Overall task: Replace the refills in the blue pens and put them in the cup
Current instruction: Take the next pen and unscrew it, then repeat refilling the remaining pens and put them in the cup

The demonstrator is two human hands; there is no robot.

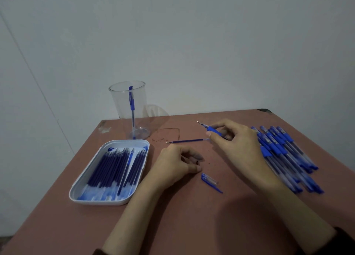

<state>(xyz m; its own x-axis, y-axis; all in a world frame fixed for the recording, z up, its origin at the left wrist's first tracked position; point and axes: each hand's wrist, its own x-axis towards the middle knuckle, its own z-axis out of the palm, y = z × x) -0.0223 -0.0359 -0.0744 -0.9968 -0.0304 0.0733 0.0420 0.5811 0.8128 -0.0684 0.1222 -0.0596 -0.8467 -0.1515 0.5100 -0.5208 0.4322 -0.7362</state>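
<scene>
My right hand (238, 139) grips a blue pen (211, 129) by its rubber grip, tip pointing up-left. A loose dark blue refill (187, 141) lies on the table just below it. My left hand (178, 163) rests on the table with curled fingers pinching something small and dark at its fingertips. A blue pen cap (210, 181) lies to the right of that hand. The clear cup (130, 108) stands at the back with one blue pen (132, 103) upright inside. A pile of blue pens (284, 155) lies on the right.
A white tray (84, 178) holding several dark blue refills sits at the left front of the reddish-brown table (192, 216). A grey wall stands close behind the table. A clear flat lid (169, 132) lies beside the cup.
</scene>
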